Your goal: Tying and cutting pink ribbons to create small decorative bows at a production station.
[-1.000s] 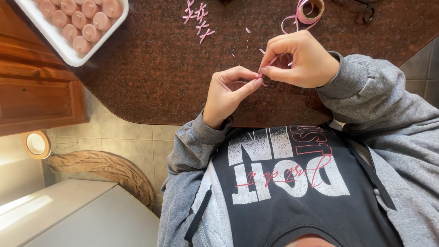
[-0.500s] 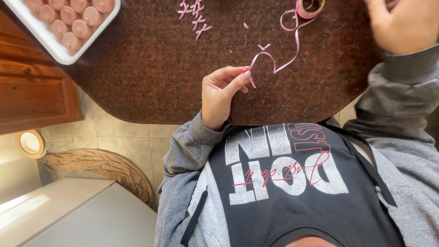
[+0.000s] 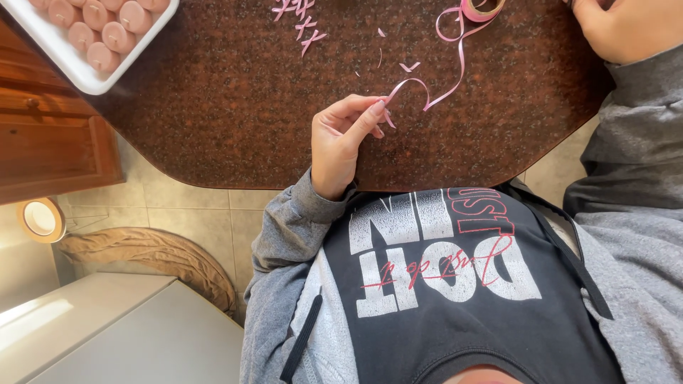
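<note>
Down on the dark speckled surface lies a thin pink ribbon, curling from its spool. It looks light, soft and slippery. The left hand pinches its loose end. The right hand rests curled, holding nothing I can see.

Left hand sits in the middle of the view, wrist bent, palm turned toward the right, fingers curled in. Thumb and forefinger are pressed together at the tips, a fine pinch, with the other fingers folded loosely behind them. The grey sleeve runs back from the wrist toward the near edge, elbow tucked close to the body. Right hand is far out at the top right corner, partly cut off by the frame; its back faces the camera and the fingers are out of sight. Its forearm stretches long, the grey sleeve reaching away from the shoulder.
</note>
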